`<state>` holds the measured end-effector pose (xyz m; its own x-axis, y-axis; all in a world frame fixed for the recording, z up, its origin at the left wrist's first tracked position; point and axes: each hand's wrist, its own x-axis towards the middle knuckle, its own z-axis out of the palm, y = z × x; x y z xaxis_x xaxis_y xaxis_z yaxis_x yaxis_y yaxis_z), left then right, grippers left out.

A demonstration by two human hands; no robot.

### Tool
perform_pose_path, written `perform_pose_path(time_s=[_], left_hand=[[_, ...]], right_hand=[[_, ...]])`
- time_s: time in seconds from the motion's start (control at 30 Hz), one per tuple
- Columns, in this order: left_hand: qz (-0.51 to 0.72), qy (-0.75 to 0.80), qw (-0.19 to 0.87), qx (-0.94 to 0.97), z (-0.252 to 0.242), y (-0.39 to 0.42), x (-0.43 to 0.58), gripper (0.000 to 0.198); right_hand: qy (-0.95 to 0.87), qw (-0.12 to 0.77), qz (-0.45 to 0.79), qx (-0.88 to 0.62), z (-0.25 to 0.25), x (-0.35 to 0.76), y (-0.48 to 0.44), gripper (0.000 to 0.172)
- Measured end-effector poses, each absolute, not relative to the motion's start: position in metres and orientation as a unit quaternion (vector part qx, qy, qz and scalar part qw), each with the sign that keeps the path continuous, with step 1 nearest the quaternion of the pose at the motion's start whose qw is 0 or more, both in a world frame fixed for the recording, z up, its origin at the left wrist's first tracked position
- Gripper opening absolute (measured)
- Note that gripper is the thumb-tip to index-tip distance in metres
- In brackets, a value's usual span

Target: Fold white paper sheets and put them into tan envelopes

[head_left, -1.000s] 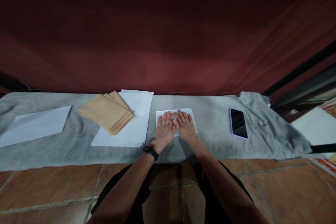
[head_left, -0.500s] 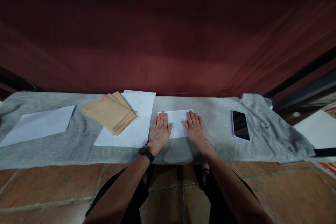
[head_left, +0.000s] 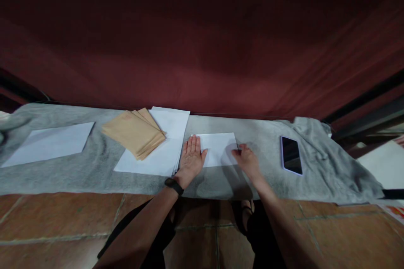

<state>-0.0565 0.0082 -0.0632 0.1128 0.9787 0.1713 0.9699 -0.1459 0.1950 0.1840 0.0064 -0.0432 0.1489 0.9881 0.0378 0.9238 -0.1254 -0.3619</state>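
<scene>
A folded sheet of white paper (head_left: 217, 147) lies flat in front of me on the grey cloth. My left hand (head_left: 192, 157) rests palm down across its left edge, fingers stretched out. At the paper's right edge is my right hand (head_left: 248, 160), its fingers partly curled. Its thumb tip is over the paper, and a small gap shows between thumb and index finger. No firm grip on the edge is visible. Beside my left hand lies a stack of larger white sheets (head_left: 170, 151), with several brown envelopes (head_left: 132, 132) fanned on top.
The grey cloth (head_left: 94, 176) covers a long narrow surface and bunches up at the right. A phone in a lilac case (head_left: 291, 154) lies right of my hands. Another white sheet (head_left: 50, 143) is at the far left. A dark red curtain-like backdrop (head_left: 202, 63) stands behind.
My right hand has gone from lying flat on the paper to curled at its right edge, moving a little right. My left hand stays flat on the paper's left side.
</scene>
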Motion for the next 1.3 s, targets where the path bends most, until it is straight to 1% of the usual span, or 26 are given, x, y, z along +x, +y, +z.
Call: perform_pose_path(time_s=[0.13,0.2,0.27,0.3,0.33,0.37,0.43,0.47,0.5,0.57,0.63,0.7,0.8,0.9,0.97,1.0,1.07,1.13,1.2,1.23,1.3], left_hand=[[0.136,0.654,0.026,0.744,-0.064,0.009,-0.056,0.067],[0.161,0.657,0.051,0.735,-0.064,0.013,-0.056,0.066],[0.210,0.658,0.093,0.717,-0.059,0.019,-0.058,0.067],[0.247,0.655,0.114,0.704,-0.054,0.023,-0.060,0.067],[0.291,0.649,0.133,0.691,-0.049,0.026,-0.062,0.067],[0.340,0.640,0.146,0.674,-0.042,0.029,-0.064,0.067],[0.435,0.617,0.160,0.635,-0.027,0.033,-0.070,0.064],[0.472,0.604,0.170,0.619,-0.019,0.034,-0.073,0.063],[0.504,0.591,0.184,0.602,-0.012,0.035,-0.076,0.063],[0.546,0.563,0.235,0.575,0.000,0.036,-0.082,0.061],[0.547,0.529,0.320,0.565,0.006,0.035,-0.085,0.059],[0.501,0.493,0.415,0.578,0.010,0.032,-0.087,0.058],[0.356,0.453,0.507,0.641,0.012,0.024,-0.086,0.054],[0.189,0.406,0.511,0.734,0.017,0.014,-0.087,0.051],[0.140,0.377,0.492,0.772,0.023,0.009,-0.091,0.052],[0.139,0.362,0.498,0.776,0.027,0.007,-0.094,0.053],[0.155,0.329,0.549,0.753,0.035,0.004,-0.101,0.057],[0.157,0.300,0.626,0.703,0.040,0.001,-0.107,0.064],[0.139,0.306,0.673,0.658,0.039,0.000,-0.111,0.069],[0.133,0.327,0.680,0.643,0.036,0.000,-0.110,0.067],[0.144,0.383,0.673,0.616,0.026,0.001,-0.107,0.055]], right_hand=[[-0.628,0.203,0.203,-0.723,-0.041,0.189,0.016,0.021],[-0.634,0.272,0.260,-0.676,-0.032,0.192,0.022,0.024],[-0.613,0.383,0.267,-0.637,-0.017,0.196,0.026,0.031],[-0.593,0.448,0.241,-0.624,-0.008,0.198,0.026,0.033],[-0.568,0.507,0.189,-0.620,0.001,0.200,0.024,0.035],[-0.554,0.545,0.134,-0.614,0.009,0.201,0.021,0.035],[-0.562,0.573,0.046,-0.594,0.022,0.201,0.010,0.033],[-0.595,0.563,0.028,-0.574,0.025,0.200,0.003,0.031],[-0.645,0.533,0.029,-0.548,0.026,0.198,-0.005,0.028],[-0.751,0.442,0.052,-0.488,0.023,0.193,-0.020,0.025],[-0.824,0.350,0.084,-0.439,0.015,0.187,-0.033,0.026],[-0.856,0.286,0.120,-0.414,0.007,0.181,-0.042,0.027],[-0.852,0.239,0.194,-0.423,0.002,0.178,-0.049,0.028],[-0.819,0.214,0.295,-0.443,0.006,0.179,-0.050,0.024],[-0.791,0.208,0.366,-0.444,0.011,0.182,-0.047,0.021],[-0.779,0.208,0.395,-0.440,0.013,0.184,-0.046,0.022],[-0.758,0.221,0.433,-0.434,0.014,0.189,-0.042,0.023],[-0.740,0.245,0.439,-0.447,0.011,0.193,-0.037,0.022],[-0.716,0.269,0.429,-0.480,0.003,0.194,-0.030,0.023],[-0.705,0.277,0.423,-0.498,-0.001,0.193,-0.027,0.024],[-0.689,0.280,0.405,-0.532,-0.010,0.190,-0.020,0.024]])
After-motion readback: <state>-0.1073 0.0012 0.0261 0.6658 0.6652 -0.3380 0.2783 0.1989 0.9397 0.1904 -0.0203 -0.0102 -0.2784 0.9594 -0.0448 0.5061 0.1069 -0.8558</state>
